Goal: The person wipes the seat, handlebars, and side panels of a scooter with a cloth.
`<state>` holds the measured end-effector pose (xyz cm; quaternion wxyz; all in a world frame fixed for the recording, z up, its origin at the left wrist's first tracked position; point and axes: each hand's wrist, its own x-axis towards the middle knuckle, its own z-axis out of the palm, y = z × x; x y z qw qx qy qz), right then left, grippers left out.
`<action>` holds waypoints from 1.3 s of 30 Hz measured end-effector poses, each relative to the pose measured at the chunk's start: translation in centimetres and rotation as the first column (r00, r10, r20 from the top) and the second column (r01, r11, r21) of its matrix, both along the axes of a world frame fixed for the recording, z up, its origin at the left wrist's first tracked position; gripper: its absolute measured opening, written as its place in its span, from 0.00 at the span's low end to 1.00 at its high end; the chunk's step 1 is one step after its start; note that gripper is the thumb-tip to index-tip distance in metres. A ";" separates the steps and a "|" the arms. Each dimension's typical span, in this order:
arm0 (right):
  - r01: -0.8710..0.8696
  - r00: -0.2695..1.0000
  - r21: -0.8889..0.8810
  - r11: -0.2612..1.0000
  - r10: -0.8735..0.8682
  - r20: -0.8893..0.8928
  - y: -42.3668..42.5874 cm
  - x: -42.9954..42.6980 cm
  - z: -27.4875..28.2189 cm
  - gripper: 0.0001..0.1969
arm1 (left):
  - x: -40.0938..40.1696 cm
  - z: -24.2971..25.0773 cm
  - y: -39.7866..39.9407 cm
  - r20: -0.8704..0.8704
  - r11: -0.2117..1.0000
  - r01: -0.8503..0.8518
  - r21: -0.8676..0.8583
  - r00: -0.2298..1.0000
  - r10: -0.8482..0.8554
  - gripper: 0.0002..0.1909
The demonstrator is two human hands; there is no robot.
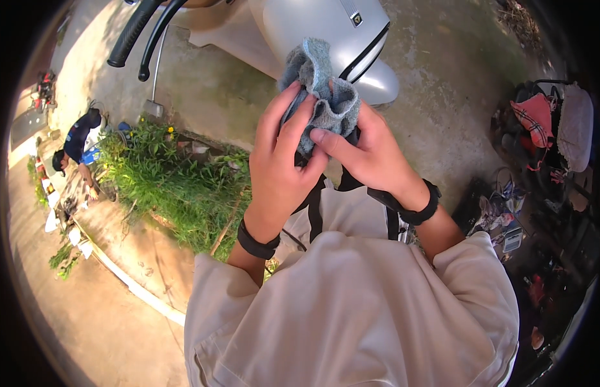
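Observation:
A crumpled blue-grey cloth (329, 96) is held between both hands, in front of my body. My left hand (285, 140) grips its left side, with fingertips pressed into the folds. On the other side, my right hand (375, 150) holds the cloth with the thumb lying on top; its other fingers are partly hidden behind the fabric. Just beyond the cloth is the smooth silver body panel of a scooter (305, 24) with a dark-edged lamp (370, 55). The cloth overlaps this panel in view; whether they touch, I cannot tell. Both wrists wear black bands.
A black handlebar grip (133, 34) and lever (157, 38) project at the upper left. Green plants (174, 188) grow in a bed at left. Another person (82, 135) bends beyond them. A red cloth (534, 118) and mixed items lie at right, near a padded seat (575, 128).

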<state>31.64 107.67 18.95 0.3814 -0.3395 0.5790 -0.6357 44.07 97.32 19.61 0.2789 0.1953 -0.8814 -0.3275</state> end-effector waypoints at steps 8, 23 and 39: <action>0.164 0.909 -0.281 0.946 -0.255 -0.330 -15.1 6.9 3.4 0.21 | 5.0 2.7 -12.4 -0.233 0.948 -0.184 -0.259 0.965 0.124 0.30; 0.326 0.945 0.045 0.944 -0.326 -0.003 -21.8 8.0 7.4 0.11 | 4.1 5.0 -19.0 -0.367 0.995 -0.051 -0.091 0.930 0.014 0.25; 0.386 0.897 -0.041 0.922 -0.385 -0.217 -20.6 9.3 3.5 0.23 | 5.4 2.9 -19.6 -0.323 0.999 -0.041 0.028 0.945 0.047 0.27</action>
